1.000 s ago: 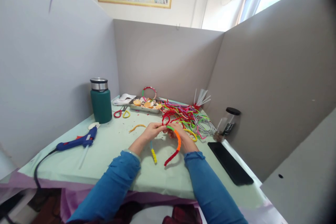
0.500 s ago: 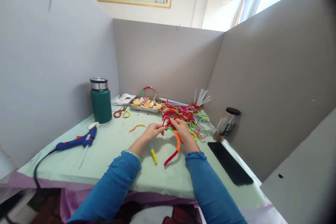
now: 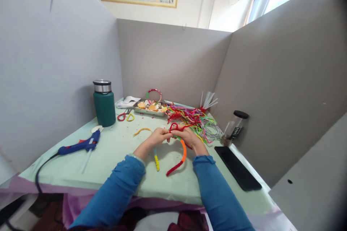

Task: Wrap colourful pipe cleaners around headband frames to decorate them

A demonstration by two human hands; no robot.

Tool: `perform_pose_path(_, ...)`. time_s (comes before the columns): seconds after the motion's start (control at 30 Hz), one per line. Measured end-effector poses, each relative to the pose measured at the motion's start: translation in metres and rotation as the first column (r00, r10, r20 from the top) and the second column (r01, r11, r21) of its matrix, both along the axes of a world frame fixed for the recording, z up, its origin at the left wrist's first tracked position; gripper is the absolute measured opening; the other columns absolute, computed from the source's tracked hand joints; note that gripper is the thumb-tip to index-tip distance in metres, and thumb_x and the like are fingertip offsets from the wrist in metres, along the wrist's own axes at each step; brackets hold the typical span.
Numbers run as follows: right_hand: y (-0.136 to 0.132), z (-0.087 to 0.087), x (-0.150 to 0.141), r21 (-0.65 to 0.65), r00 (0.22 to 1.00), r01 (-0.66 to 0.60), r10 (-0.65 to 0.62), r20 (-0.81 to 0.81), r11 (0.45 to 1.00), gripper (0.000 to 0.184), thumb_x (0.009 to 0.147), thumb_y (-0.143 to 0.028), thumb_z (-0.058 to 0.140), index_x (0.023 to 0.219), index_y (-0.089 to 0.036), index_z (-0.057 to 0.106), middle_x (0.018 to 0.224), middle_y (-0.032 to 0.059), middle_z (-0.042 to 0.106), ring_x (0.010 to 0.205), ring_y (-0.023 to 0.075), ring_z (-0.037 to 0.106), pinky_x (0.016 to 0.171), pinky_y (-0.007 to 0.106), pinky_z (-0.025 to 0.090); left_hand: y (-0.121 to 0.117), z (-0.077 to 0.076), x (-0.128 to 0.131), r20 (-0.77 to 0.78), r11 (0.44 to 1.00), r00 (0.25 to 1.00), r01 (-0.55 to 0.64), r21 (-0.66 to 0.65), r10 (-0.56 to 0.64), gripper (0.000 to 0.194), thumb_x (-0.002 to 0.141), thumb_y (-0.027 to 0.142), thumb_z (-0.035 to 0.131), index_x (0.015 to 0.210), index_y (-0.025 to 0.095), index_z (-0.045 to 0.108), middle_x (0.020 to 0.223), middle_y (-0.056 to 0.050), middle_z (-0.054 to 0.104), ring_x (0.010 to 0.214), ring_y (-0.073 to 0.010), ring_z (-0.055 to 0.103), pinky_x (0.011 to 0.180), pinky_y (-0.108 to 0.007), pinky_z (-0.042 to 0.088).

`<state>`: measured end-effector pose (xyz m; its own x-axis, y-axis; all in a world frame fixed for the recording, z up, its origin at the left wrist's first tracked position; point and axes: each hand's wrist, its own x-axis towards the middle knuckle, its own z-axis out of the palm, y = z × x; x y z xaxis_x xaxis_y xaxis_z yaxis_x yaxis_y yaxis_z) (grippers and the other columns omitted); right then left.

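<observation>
Between my hands is a headband wrapped in bands of fuzzy pipe cleaner: dark red, orange, green, pale blue and yellow. Its two ends curve down toward me. On its top stands a loop of red pipe cleaner, with a loose tail running off to the right. My left hand pinches the headband's top from the left side. My right hand is closed at the base of the red loop, its fingertips nearly meeting the left ones. The fingers partly cover the join of loop and band.
A heap of coloured pipe cleaners lies beyond my hands, beside a metal tray of disc-like pieces. At left are a green flask, scissors and a blue glue gun. A black phone and clear jar lie right.
My right hand rose to the red loop, then came back down beside my left fingertips. The headband's ends have swung slightly left and lower. The red tail now stretches out over my right hand.
</observation>
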<state>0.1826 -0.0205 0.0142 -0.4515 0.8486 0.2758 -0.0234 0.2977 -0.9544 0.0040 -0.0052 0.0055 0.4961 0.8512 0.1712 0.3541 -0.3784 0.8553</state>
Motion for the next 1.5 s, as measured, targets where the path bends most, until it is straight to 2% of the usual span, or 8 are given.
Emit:
perform_pose_path(0.2, 0.002, -0.001, -0.002, -0.089, 0.996, -0.055, 0.047, -0.080, 0.995, 0.018, 0.065, -0.030, 0.069, 0.074, -0.017, 0.062, 0.065, 0.0000, 0.058, 0.061, 0.0133, 0.051, 0.062, 0.026, 0.041, -0.013, 0.011, 0.000, 0.063, 0.982, 0.991, 0.126, -0.142, -0.118, 0.039, 0.070, 0.050, 0.054, 0.058, 0.013, 0.058, 0.049, 0.003, 0.043, 0.043, -0.0055, 0.027, 0.045, -0.022, 0.021)
perform_pose_path(0.37, 0.001, 0.000, -0.007, -0.051, 0.997, -0.007, 0.003, -0.079, 0.999, 0.021, 0.064, -0.034, 0.070, 0.066, -0.017, 0.058, 0.059, -0.0009, 0.057, 0.058, 0.0130, 0.051, 0.059, 0.025, 0.040, -0.011, 0.008, 0.001, 0.056, 0.985, 0.993, 0.110, -0.129, -0.104, 0.036, 0.069, 0.047, 0.055, 0.060, 0.013, 0.059, 0.055, 0.001, 0.051, 0.045, -0.0055, 0.030, 0.045, -0.021, 0.022)
perform_pose_path(0.6, 0.000, 0.000, -0.004, -0.020, 0.994, -0.073, 0.071, -0.079, 0.997, 0.019, 0.068, -0.034, 0.067, 0.068, -0.016, 0.061, 0.062, 0.0020, 0.061, 0.059, 0.0144, 0.053, 0.060, 0.027, 0.042, -0.011, 0.010, 0.000, 0.085, 0.985, 0.992, 0.100, -0.140, -0.088, 0.035, 0.070, 0.045, 0.055, 0.066, 0.012, 0.064, 0.053, 0.003, 0.048, 0.044, -0.0048, 0.028, 0.045, -0.021, 0.022)
perform_pose_path(0.83, 0.007, -0.014, -0.005, -0.129, 0.992, -0.113, 0.104, -0.072, 0.985, 0.028, 0.062, -0.039, 0.074, 0.069, -0.016, 0.059, 0.058, -0.0007, 0.057, 0.052, 0.0126, 0.051, 0.056, 0.026, 0.041, -0.011, 0.006, -0.003, 0.087, 0.939, 0.968, 0.249, -0.239, -0.235, 0.038, 0.070, 0.048, 0.059, 0.072, 0.011, 0.065, 0.053, 0.003, 0.049, 0.041, -0.0043, 0.027, 0.043, -0.022, 0.019)
perform_pose_path(1.0, 0.004, -0.007, -0.008, -0.009, 0.993, -0.022, 0.021, -0.117, 1.000, 0.024, 0.066, -0.037, 0.071, 0.064, -0.017, 0.058, 0.056, -0.0019, 0.055, 0.055, 0.0121, 0.051, 0.057, 0.025, 0.040, -0.006, 0.003, 0.000, 0.081, 0.981, 0.988, 0.142, -0.130, -0.132, 0.031, 0.072, 0.041, 0.055, 0.071, 0.012, 0.066, 0.053, 0.004, 0.048, 0.044, -0.0052, 0.029, 0.045, -0.021, 0.023)
perform_pose_path(1.17, 0.001, 0.000, -0.010, 0.022, 0.999, 0.049, -0.048, -0.023, 0.999, 0.026, 0.069, -0.040, 0.067, 0.062, -0.016, 0.059, 0.059, 0.0000, 0.059, 0.058, 0.0125, 0.051, 0.059, 0.025, 0.039, 0.002, -0.004, 0.003, 0.024, 0.999, 1.000, 0.019, -0.047, -0.018, 0.034, 0.070, 0.044, 0.056, 0.062, 0.012, 0.063, 0.050, 0.003, 0.046, 0.046, -0.0066, 0.034, 0.047, -0.022, 0.025)
perform_pose_path(1.37, 0.001, -0.002, -0.007, -0.007, 0.998, 0.041, -0.041, -0.037, 0.999, 0.024, 0.068, -0.038, 0.070, 0.064, -0.017, 0.060, 0.061, -0.0010, 0.059, 0.060, 0.0128, 0.053, 0.059, 0.024, 0.040, -0.010, 0.007, 0.001, 0.089, 0.966, 0.989, 0.137, -0.220, -0.120, 0.037, 0.069, 0.049, 0.058, 0.068, 0.013, 0.060, 0.047, 0.006, 0.038, 0.040, -0.0050, 0.026, 0.043, -0.022, 0.019)
perform_pose_path(1.5, 0.003, -0.004, -0.006, -0.005, 0.997, 0.052, -0.052, -0.059, 0.999, 0.022, 0.068, -0.036, 0.070, 0.063, -0.017, 0.060, 0.058, -0.0017, 0.057, 0.057, 0.0115, 0.050, 0.058, 0.024, 0.040, -0.012, 0.008, 0.000, 0.147, 0.951, 0.976, 0.194, -0.240, -0.162, 0.035, 0.071, 0.048, 0.057, 0.067, 0.013, 0.058, 0.047, 0.007, 0.037, 0.039, -0.0043, 0.024, 0.042, -0.022, 0.018)
